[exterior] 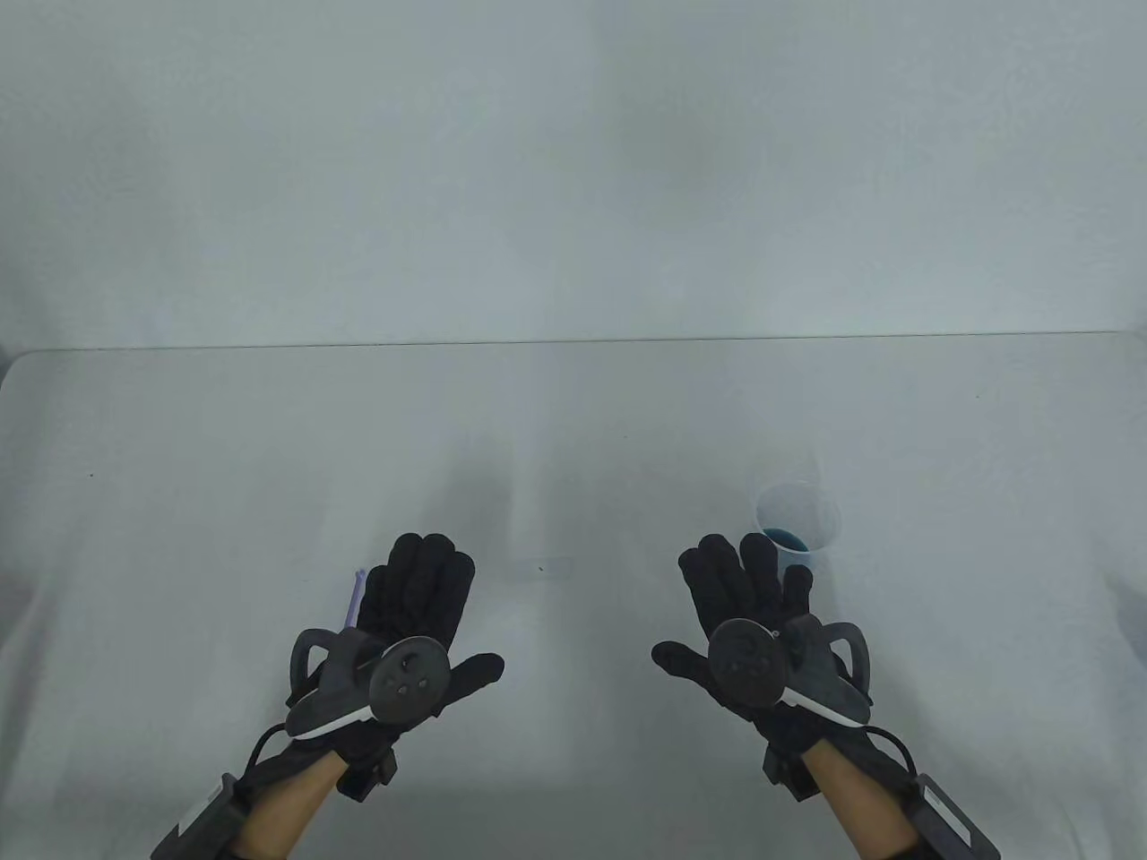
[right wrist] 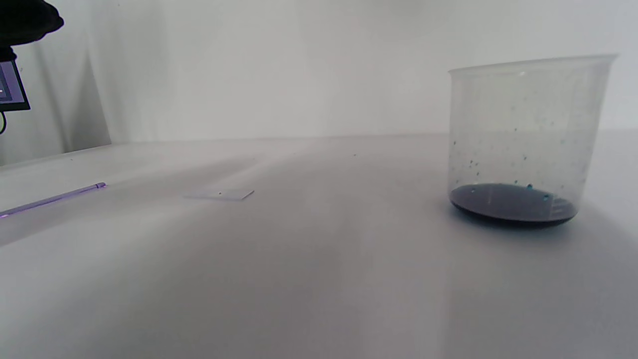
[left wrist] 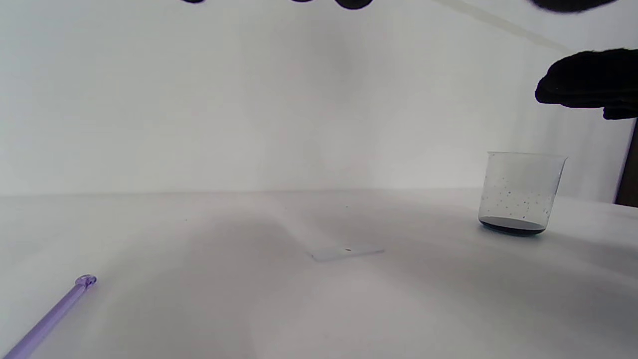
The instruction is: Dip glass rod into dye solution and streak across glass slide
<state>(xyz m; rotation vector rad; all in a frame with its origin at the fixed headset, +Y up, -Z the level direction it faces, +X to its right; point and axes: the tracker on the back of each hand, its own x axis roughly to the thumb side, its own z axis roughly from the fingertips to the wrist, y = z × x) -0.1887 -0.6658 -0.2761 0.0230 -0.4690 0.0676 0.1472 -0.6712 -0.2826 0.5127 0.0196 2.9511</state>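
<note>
A clear beaker (exterior: 797, 521) with a little dark blue dye at its bottom stands on the white table, right of centre; it also shows in the left wrist view (left wrist: 521, 193) and the right wrist view (right wrist: 526, 139). A clear glass slide (exterior: 540, 568) lies flat between the hands, also seen in the left wrist view (left wrist: 347, 253) and the right wrist view (right wrist: 219, 194). A purple glass rod (exterior: 355, 602) lies on the table, mostly hidden under my left hand (exterior: 421, 591); its end shows in the left wrist view (left wrist: 52, 314). My left hand hovers open and empty. My right hand (exterior: 748, 582) hovers open and empty just short of the beaker.
The white table (exterior: 224, 466) ends at a far edge against a pale wall. A dark screen edge (right wrist: 10, 89) shows at the far left of the right wrist view.
</note>
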